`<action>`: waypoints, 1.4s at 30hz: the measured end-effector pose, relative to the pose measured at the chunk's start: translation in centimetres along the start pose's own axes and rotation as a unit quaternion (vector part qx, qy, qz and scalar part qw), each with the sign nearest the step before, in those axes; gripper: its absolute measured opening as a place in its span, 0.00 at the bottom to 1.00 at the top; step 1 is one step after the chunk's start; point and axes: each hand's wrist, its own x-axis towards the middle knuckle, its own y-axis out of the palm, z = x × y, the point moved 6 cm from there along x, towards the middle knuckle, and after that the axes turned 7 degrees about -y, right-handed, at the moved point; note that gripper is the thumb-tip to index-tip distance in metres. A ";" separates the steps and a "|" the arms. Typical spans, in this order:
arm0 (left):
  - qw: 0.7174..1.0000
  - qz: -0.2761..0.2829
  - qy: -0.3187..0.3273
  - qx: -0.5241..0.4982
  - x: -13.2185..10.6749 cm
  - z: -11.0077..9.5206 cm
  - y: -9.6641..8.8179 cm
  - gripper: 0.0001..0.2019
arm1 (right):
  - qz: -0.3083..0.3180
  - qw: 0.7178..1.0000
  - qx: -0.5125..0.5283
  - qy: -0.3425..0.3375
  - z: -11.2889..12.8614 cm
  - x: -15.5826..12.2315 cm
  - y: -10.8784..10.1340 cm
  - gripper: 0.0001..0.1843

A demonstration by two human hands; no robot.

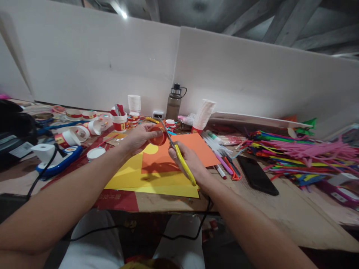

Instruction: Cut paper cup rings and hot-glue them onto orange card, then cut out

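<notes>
My left hand [141, 137] pinches a small round orange-red piece [157, 139] that looks like a cut-down paper cup; its exact kind is hard to make out. In my right hand [182, 157] are scissors with yellow handles [185, 166], blades pointing up and left, right beside the round piece's edge. Whether the blades touch it I cannot tell. Below both hands lie an orange paper sheet [196, 149] and yellow paper sheets [126, 175]. A yellow paper circle [150, 149] rests on the orange sheet.
Stacked white paper cups [206, 114] lean near a water bottle [174, 104]. Cut cup pieces [68, 138] and a blue power strip [60, 162] lie left. Markers [224, 162], a black phone [256, 175] and many coloured pipe cleaners [303, 149] lie right. A white panel [112, 56] stands behind.
</notes>
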 end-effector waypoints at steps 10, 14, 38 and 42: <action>0.996 -0.010 -0.033 -0.076 -0.1 0.7 0.2 0.12 | -0.025 1.000 -0.013 -0.009 0.1 0.1 -0.2 0.17; 0.991 -0.035 -0.044 -0.123 -0.1 1.6 0.4 0.10 | -0.030 0.999 -0.009 -0.007 0.1 0.1 -0.3 0.17; 1.000 0.021 -0.016 -0.016 0.1 0.2 0.2 0.11 | -0.009 1.000 -0.010 -0.003 0.1 -0.1 -0.1 0.17; 0.999 0.018 -0.027 -0.017 0.1 0.2 0.0 0.11 | -0.008 1.000 -0.016 -0.009 0.2 -0.1 -0.2 0.17</action>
